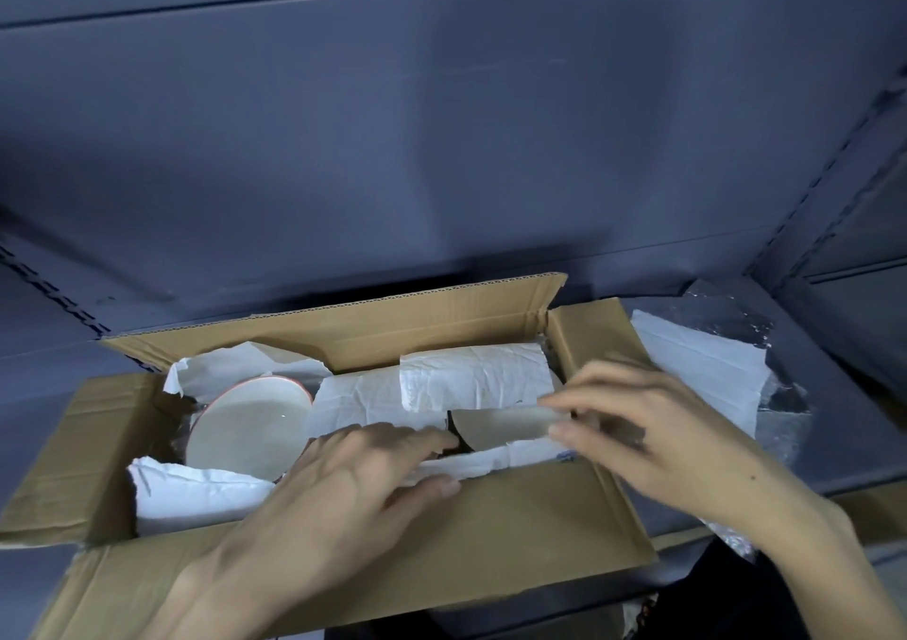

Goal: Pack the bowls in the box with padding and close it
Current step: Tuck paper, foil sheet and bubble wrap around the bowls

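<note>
Bowls sit inside the open cardboard box (515, 531): one bowl (500, 426) lies partly buried in white paper padding (471, 379) at the box's middle, right between both hands. The left hand (343, 482) reaches over the box's near wall, fingers straight and loosely spread, fingertips touching the paper just beside that bowl's left edge. The right hand (653, 423) hovers over the box's right end, fingers bent; it is blurred, so whether it pinches the bowl's rim or the paper cannot be told. A second bowl (250, 426), with a red rim, leans tilted in the box's left half. More paper (702, 369) lies outside the box's right flap
</note>
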Motion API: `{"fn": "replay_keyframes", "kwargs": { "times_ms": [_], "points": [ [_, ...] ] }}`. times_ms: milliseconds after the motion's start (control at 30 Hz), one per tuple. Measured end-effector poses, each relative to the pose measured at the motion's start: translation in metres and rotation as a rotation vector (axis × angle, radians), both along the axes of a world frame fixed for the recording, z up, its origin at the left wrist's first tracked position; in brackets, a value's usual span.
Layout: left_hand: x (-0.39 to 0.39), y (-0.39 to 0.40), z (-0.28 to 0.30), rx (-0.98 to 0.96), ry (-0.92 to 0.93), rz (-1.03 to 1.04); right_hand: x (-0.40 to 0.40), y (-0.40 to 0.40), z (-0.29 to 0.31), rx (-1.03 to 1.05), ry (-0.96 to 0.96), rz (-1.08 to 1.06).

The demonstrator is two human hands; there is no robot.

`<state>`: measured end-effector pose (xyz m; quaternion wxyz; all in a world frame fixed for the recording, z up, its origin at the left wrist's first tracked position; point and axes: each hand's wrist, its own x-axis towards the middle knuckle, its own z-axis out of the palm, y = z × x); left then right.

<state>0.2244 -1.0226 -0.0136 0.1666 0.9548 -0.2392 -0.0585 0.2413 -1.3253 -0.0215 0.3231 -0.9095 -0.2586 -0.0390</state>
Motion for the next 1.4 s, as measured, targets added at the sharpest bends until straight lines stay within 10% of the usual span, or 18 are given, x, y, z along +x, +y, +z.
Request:
{"fn": "replay_keyframes", "kwargs": {
  "times_ms": [200, 333, 500, 900, 1167, 1400],
  "points": [
    [-0.002, -0.011, 0.002, 0.016, -0.055, -0.074, 0.012, -0.053, -0.02, 0.114, -0.103, -0.64],
    [-0.001, -0.012, 0.003, -0.021, -0.081, -0.07, 0.019, -0.093, -0.053, -0.063, 0.244, -1.04],
    [0.0, -0.021, 0.011, -0.078, -0.103, -0.056, 0.026, -0.095, -0.081, -0.213, 0.536, -1.158],
    [0.02, -0.044, 0.027, -0.074, -0.123, -0.122, 0.027, -0.091, -0.096, -0.188, 0.52, -1.227],
    [0.066, 0.006, 0.026, 0.188, 0.032, -0.19, 0.026, -0.102, -0.097, 0.117, 0.462, -1.259],
    [0.066, -0.006, 0.019, -0.044, -0.003, -0.185, 0.026, -0.095, -0.089, 0.359, 0.099, -1.244]
  ]
}}
